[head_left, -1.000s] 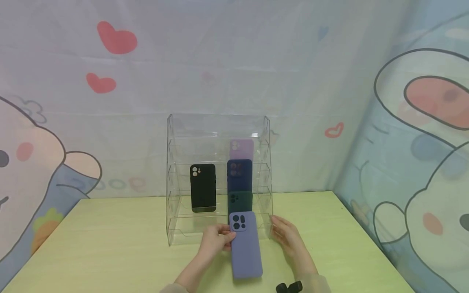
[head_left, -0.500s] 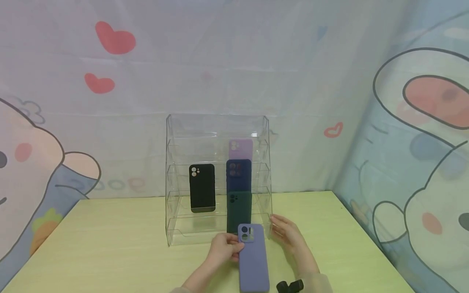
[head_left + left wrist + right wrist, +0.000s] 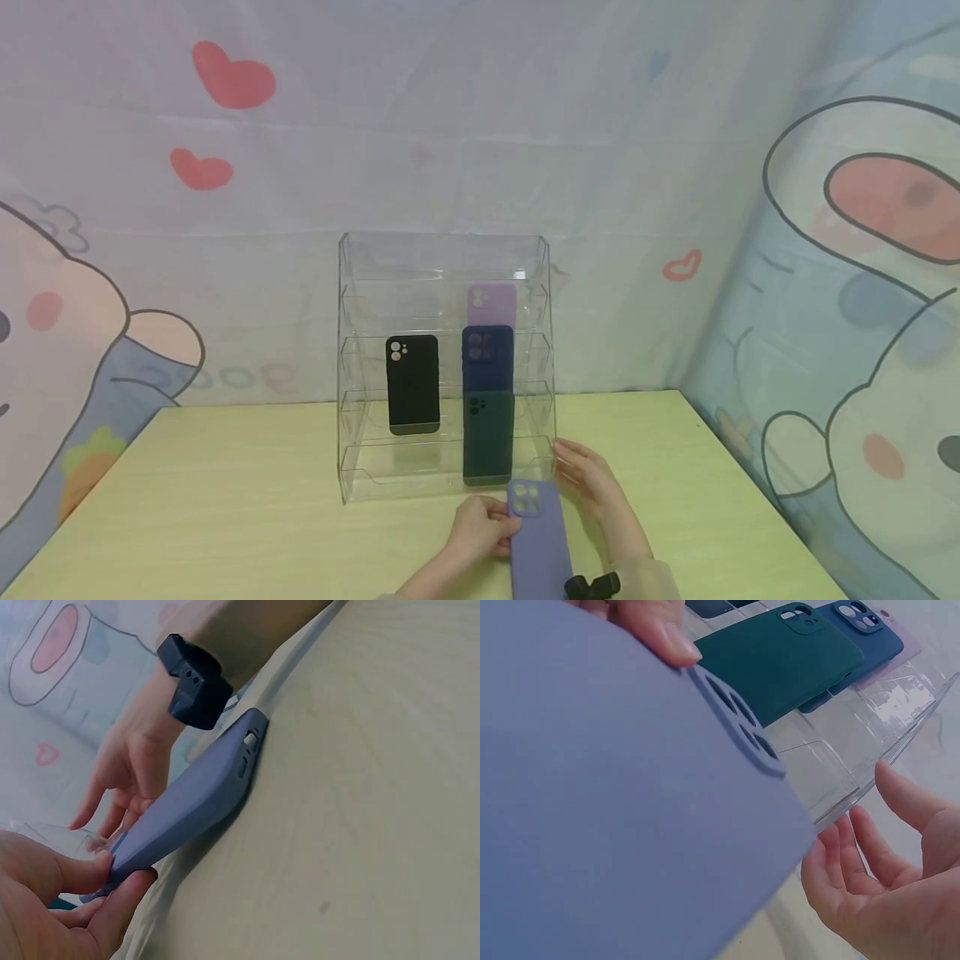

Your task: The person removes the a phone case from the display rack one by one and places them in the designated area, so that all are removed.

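My left hand (image 3: pixel 480 527) pinches a lavender phone case (image 3: pixel 538 533) by its camera end, between thumb and fingers. In the left wrist view the case (image 3: pixel 191 787) slants down toward the table, thumb on one face and fingers underneath. My right hand (image 3: pixel 588 475) touches the front right edge of a clear tiered display rack (image 3: pixel 405 486) with relaxed fingers. In the right wrist view the thumb and fingertips of the right hand (image 3: pixel 900 862) lie along the rack's side edge. A dark green phone case (image 3: pixel 488 442) stands in the rack behind the lavender one.
Also in the rack are a navy phone case (image 3: pixel 487 354), a pink one (image 3: pixel 492 304) behind it, and a black one (image 3: pixel 412 383) at left. The rack stands on a pale yellow-green table (image 3: pixel 247 517) before a printed curtain (image 3: pixel 637 167). A black wrist camera (image 3: pixel 592 586) overlaps the lavender case.
My left hand has drawn the lavender case toward the front and right, away from the rack, uncovering the green case's lower end. The right hand has stayed at the rack's edge.
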Demonstrator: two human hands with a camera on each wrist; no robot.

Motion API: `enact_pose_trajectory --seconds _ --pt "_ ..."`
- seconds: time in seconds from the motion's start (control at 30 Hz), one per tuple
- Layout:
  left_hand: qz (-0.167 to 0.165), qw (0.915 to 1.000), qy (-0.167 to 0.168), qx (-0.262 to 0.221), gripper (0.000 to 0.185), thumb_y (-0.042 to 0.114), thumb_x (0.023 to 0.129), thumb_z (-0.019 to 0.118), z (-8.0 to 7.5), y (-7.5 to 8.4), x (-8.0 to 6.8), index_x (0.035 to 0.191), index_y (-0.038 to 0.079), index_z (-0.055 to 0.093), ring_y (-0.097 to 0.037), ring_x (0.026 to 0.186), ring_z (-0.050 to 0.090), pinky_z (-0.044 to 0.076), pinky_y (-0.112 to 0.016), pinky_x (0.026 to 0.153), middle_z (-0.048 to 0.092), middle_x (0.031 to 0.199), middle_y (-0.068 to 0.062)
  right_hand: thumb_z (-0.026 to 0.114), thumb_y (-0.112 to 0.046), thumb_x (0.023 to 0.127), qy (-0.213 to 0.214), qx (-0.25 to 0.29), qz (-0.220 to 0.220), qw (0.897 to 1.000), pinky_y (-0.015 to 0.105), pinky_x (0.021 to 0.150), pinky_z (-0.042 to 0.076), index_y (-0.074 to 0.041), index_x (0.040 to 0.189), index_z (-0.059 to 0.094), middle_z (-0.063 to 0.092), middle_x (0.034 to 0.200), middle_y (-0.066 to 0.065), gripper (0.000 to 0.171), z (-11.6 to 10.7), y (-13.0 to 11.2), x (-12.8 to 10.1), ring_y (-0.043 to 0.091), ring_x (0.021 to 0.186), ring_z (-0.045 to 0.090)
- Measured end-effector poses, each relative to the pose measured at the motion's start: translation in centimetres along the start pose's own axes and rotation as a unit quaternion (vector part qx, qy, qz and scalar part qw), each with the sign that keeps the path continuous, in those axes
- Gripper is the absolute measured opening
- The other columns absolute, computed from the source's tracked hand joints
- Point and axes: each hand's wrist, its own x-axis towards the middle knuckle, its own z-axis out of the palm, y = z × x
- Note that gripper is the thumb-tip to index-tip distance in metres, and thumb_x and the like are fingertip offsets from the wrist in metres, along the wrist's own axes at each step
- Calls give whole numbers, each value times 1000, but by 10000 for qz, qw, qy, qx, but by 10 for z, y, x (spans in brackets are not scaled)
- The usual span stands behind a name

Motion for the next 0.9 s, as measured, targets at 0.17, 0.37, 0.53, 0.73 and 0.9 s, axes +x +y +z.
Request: enact_pose_trajectory --seconds 0.17,0.37,0.53,0.73,0.9 --pt "-157 9999 -69 -9 17 -7 82 68 11 0 -1 95 -16 62 -11 56 62 59 -30 54 68 74 -11 53 -16 98 2 16 34 10000 38 105 45 11 138 40 47 138 25 50 0 0 1 27 116 53" --pt "-251 9995 -148 -88 16 -4 83 69 23 0 -4 92 -15 62 -11 56 64 59 -28 54 70 75 -17 54 -17 98 41 54 -20 10000 39 105 45 10 137 41 47 138 26 49 1 -1 0 28 118 53" --pt "-289 9995 -82 84 22 -2 82 71 24 -2 -7 97 -14 60 -9 52 62 57 -26 51 70 71 -12 54 -16 98 36 86 -38 9999 40 106 44 10 138 41 46 139 26 50 2 0 -1 26 117 53" --pt "-299 9983 -62 492 31 2 81 73 25 -2 -7 103 -13 57 -8 47 61 55 -25 48 66 67 -6 53 -16 98 54 142 -23 9999 41 108 42 9 139 40 46 140 25 50 1 2 0 26 118 52" --pt "-165 9975 -54 685 33 3 81 74 24 -3 -8 104 -12 56 -7 44 59 53 -22 44 65 64 -5 54 -16 97 60 151 6 9999 40 107 42 8 139 40 46 140 25 51 1 6 3 25 119 52"
